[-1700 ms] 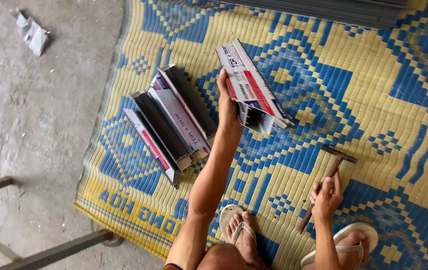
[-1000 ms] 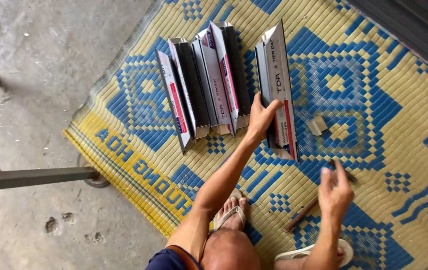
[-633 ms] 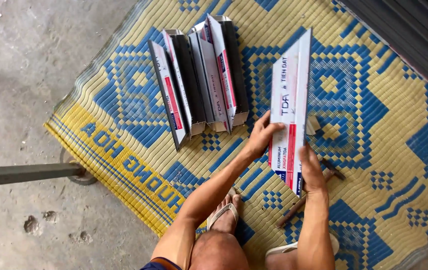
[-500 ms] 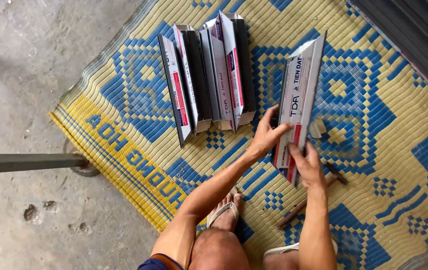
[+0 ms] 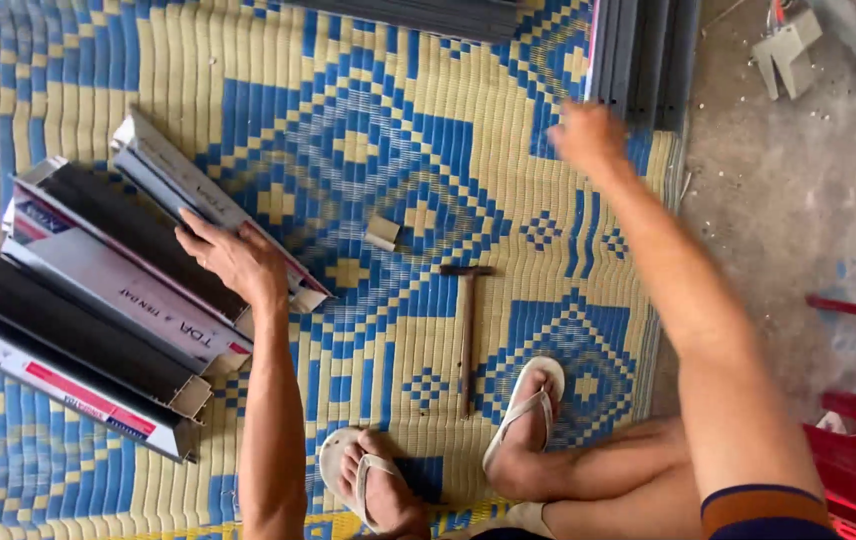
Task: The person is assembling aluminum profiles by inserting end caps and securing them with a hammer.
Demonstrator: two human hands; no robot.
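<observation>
At left centre of the frame, the left hand (image 5: 233,262) is laid flat, fingers spread, on the topmost profile (image 5: 210,208) of a row of grey profiles (image 5: 88,320) lying on the mat (image 5: 368,120). At upper right, the blurred right hand (image 5: 588,135) is stretched to the dark stack (image 5: 643,55); its grip cannot be told. A hammer (image 5: 468,330) and small block (image 5: 382,232) lie between.
</observation>
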